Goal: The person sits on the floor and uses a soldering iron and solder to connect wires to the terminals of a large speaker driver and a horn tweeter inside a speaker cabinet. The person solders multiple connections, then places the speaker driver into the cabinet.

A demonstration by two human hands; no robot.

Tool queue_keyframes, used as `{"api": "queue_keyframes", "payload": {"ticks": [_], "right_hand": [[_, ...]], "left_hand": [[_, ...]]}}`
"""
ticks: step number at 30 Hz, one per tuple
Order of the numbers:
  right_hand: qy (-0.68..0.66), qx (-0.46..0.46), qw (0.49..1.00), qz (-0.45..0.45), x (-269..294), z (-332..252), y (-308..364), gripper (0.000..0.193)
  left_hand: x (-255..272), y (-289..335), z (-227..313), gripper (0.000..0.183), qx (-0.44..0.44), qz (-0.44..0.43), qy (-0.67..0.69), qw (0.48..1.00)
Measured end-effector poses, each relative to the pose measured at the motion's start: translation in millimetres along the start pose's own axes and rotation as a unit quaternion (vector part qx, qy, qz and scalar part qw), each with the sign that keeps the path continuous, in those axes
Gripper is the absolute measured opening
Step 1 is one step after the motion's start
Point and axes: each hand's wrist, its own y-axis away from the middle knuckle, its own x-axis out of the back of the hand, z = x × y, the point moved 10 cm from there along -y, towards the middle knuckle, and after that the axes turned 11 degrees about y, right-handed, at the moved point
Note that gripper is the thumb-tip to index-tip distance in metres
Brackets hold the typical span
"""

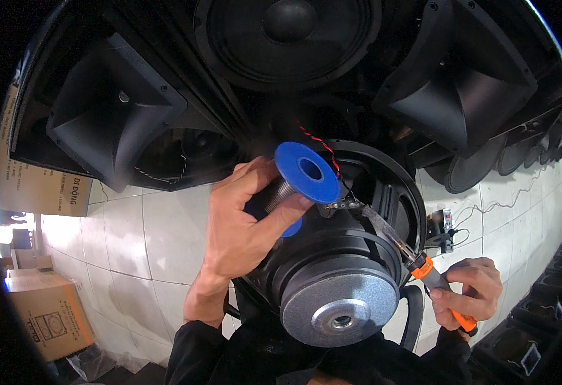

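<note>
My left hand [239, 221] is closed round a blue spool of solder wire [287, 186], held above the back of a large black loudspeaker driver [345, 289]. The driver lies magnet side up, close against me. In my right hand [470, 292] is an orange and grey soldering iron [422, 266], its tip at or very near the terminal strip [342, 205] on the driver's frame. A twisted red and black wire [322, 144] runs from the dark cabinet down to that strip. Whether solder touches the tip is hidden by the spool.
Black speaker cabinets with horns [120, 102] and a mounted cone [287, 25] stand ahead. A power strip [447, 231] with cords lies on the white tiled floor [178, 237] at right. Cardboard boxes [50, 314] sit at left; several drivers [518, 340] line the right side.
</note>
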Motion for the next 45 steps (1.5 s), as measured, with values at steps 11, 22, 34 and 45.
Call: {"api": "queue_keyframes", "payload": {"ticks": [11, 22, 34, 45], "right_hand": [[-0.046, -0.024, 0.997, 0.052, 8, 29, 15, 0.024], [-0.039, -0.038, 0.996, 0.069, 7, 36, 22, 0.025], [-0.041, -0.025, 0.997, 0.057, 4, 27, 15, 0.025], [-0.039, -0.035, 0.997, 0.063, 6, 30, 22, 0.023]], "left_hand": [[4, -1, -2, 0.036, 0.014, 0.04, 0.01, 0.999], [10, 4, -8, 0.039, 0.011, 0.062, -0.013, 0.998], [21, 8, -7, 0.041, 0.009, 0.064, -0.02, 0.998], [15, 8, -11, 0.041, 0.028, 0.057, -0.008, 0.998]]}}
